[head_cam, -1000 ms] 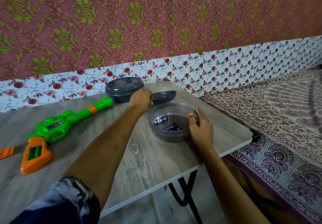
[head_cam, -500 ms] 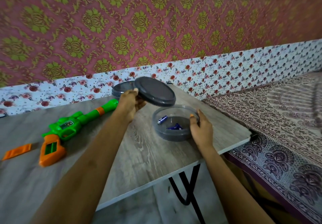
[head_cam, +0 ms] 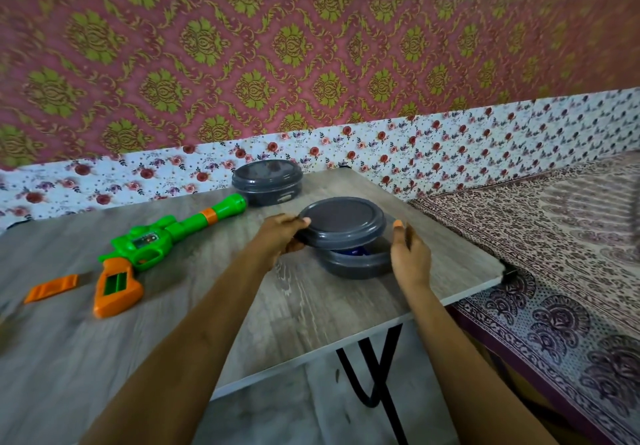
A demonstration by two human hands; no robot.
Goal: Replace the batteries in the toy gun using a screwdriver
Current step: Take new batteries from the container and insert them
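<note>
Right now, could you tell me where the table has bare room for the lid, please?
Bare: the table front, from the toy gun grip across to the near container, under the forearms. Crowded: the back, between the gun muzzle, the far container and the left hand holding the lid.

Toy gun point(head_cam: 156, 247): green body, orange grip, lying on its side on desk point(head_cam: 311, 306). Grip compartment uncovered; orange cover point(head_cam: 52, 288) lies just left of it. Blue battery point(head_cam: 353, 252) partly visible in grey bowl point(head_cam: 356, 268) under tilted lid point(head_cam: 343, 222).
</note>
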